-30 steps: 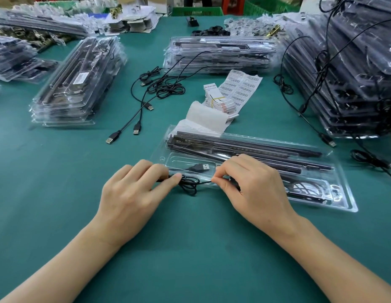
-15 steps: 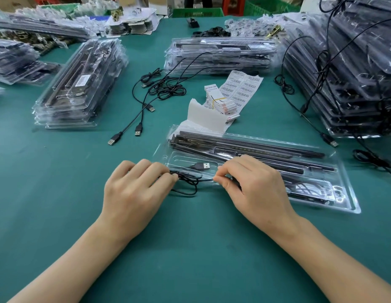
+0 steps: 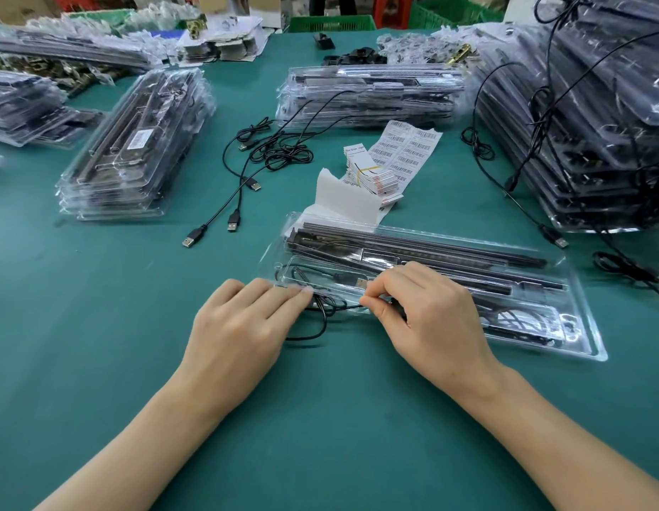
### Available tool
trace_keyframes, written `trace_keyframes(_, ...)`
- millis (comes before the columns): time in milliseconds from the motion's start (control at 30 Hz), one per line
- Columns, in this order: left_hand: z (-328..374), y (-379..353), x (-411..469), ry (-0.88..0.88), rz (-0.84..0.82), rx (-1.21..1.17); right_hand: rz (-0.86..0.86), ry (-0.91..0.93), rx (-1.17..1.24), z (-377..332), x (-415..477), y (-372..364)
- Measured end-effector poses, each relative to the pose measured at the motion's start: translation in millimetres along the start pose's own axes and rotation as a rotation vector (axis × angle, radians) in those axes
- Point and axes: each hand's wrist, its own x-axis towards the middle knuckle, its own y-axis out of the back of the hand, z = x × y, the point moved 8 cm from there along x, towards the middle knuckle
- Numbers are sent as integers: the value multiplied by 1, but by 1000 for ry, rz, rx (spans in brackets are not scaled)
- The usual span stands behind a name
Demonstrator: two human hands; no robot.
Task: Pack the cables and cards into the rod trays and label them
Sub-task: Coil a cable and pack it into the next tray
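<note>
view: head (the only one)
change: the USB cable slack has grown from a tight bunch between the hands into a wide loop on the desk, just near of the rod tray. A strand now runs inside the cable pocket at the tray's left end, beside the USB plug.
left hand: has slid right to the tray's near-left corner. Fingers lie flat, pressing the cable down at the rim, not curled round it.
right hand: same spot over the tray's near edge. Thumb and forefinger pinch the cable just near of the plug.
meaning: my read is the cable is being fed into the pocket, roughly half in. The loop is still outside, so card and label are not yet done here.
rod tray contents: dark rods along the far side; plug plus strand in the left pocket. The right-end pocket holds something dark and wiry, can't tell what.
supplies: rubber-banded card bundle and barcode label sheet sit just far of the tray.
loose cables: tangle far-left of the tray, plugs pointing near.
tray stacks: left stack has a label on its top tray; far stack; right stack has cables draped over it.
</note>
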Motion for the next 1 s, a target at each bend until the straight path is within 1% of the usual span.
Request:
trace_keyframes(100, -2, -3, -4, -40, -110, -96, -1, 3, 3, 0, 0, 0)
trace_keyframes(200, -7, -8, -13, -75, -279, -210, -3, 3, 6, 0, 0, -1)
trace_keyframes(267, -10, -9, -16, -134, -311, -202, -6, 1, 3, 0, 0, -1)
trace_keyframes(333, -12, -8, -18, -189, -272, -182, -9, 1, 3, 1, -1, -1)
trace_keyframes(433, -14, -5, -20, -214, -183, -145, -9, 9, 7, -1, -3, -1)
trace_keyframes(600, -16, 13, -10, -35, 69, -132, 6, -5, 26, 0, -3, 1)
trace_keyframes(700, -10, 22, 3, 20, 173, -92, 15, -11, 32, 0, -2, 2)
trace_keyframes(800, -4, 19, 13, 29, 211, -45, 16, -14, 46, 1, -2, 2)
trace_keyframes(1000, 3, 13, 9, -11, 208, -27, 19, -15, 36, 2, -1, 1)
